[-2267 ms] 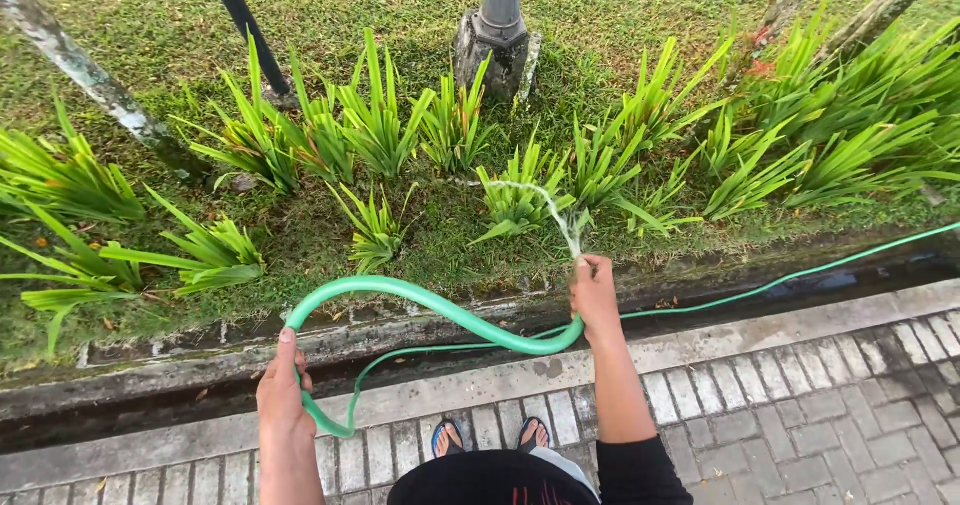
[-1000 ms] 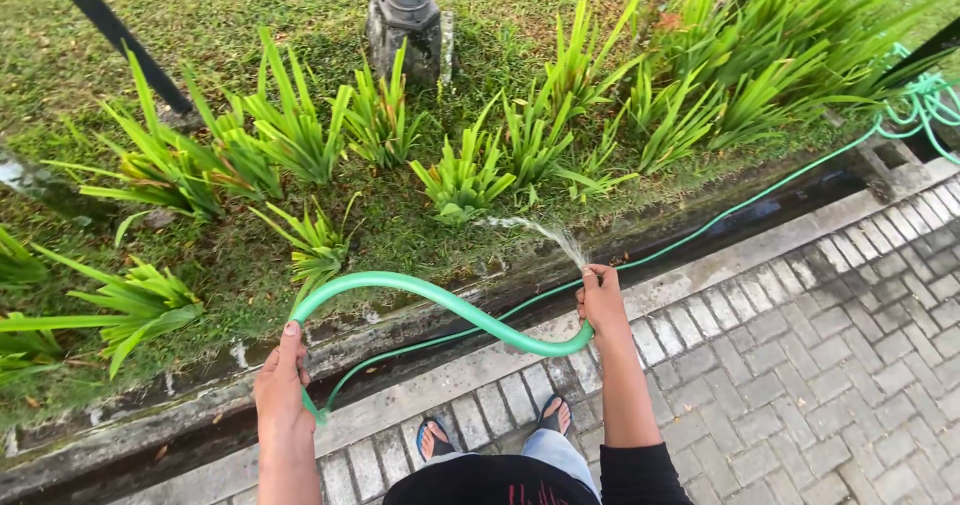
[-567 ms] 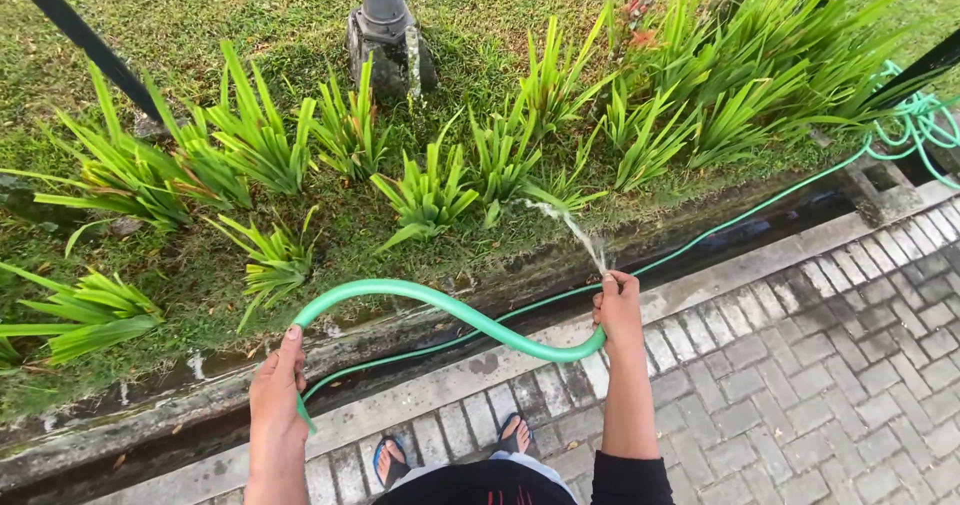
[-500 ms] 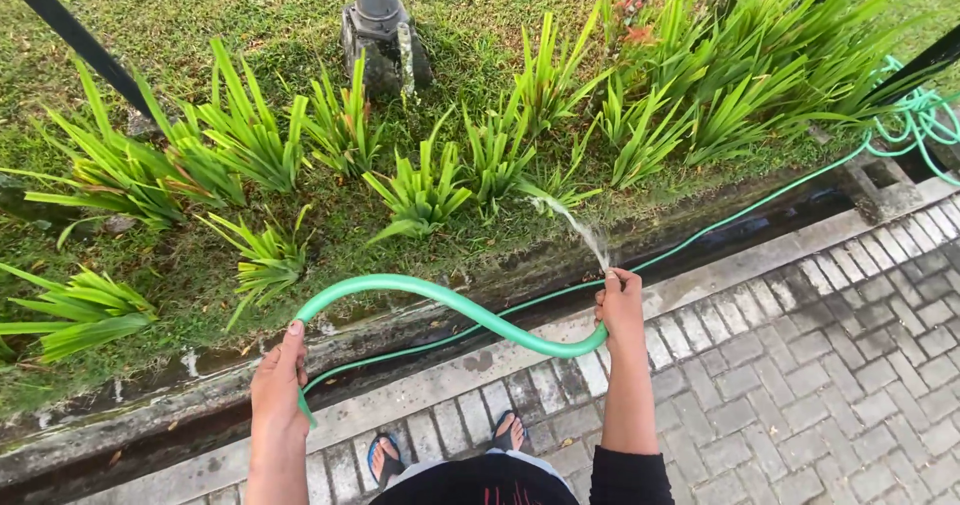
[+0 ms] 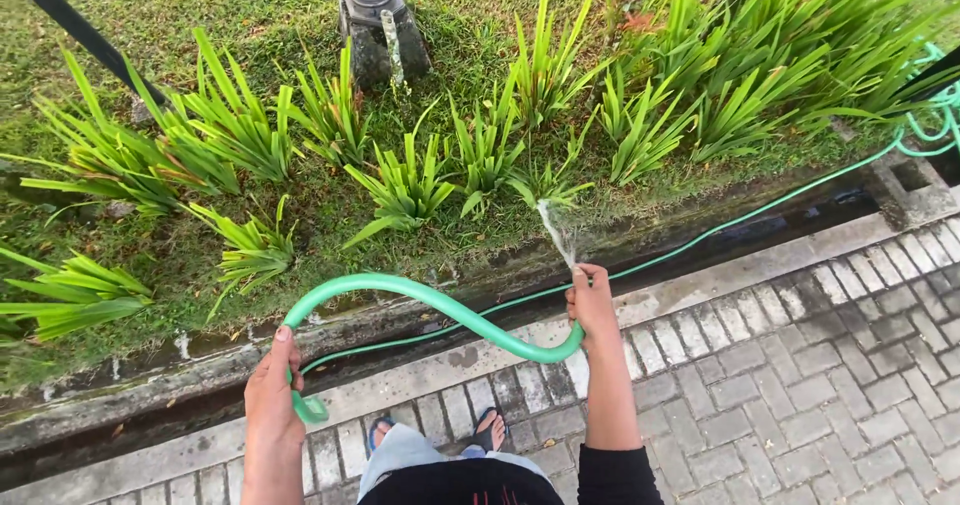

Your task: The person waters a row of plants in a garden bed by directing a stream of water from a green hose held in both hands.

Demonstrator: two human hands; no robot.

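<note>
While the right hand (image 5: 592, 303) stands at about four o'clock in the head view, its fingers are wrapped tight around the end of the green hose (image 5: 430, 300), and a thin jet of water (image 5: 556, 233) leaves it toward twelve o'clock, landing among the plants (image 5: 480, 150) in the grass bed. The left hand (image 5: 270, 390), at about seven o'clock, has its fingers closed around the same hose lower down, thumb up along it. Between the two hands the hose arches up and over in a loop above the gutter (image 5: 120, 435). The rest of it runs along the gutter toward two o'clock, where it seems to end in a loose coil, though the edge of the view cuts that off. Paving bricks (image 5: 800, 385) lie under the feet (image 5: 487, 430), and a dark post base (image 5: 375, 25) stands at twelve o'clock.
</note>
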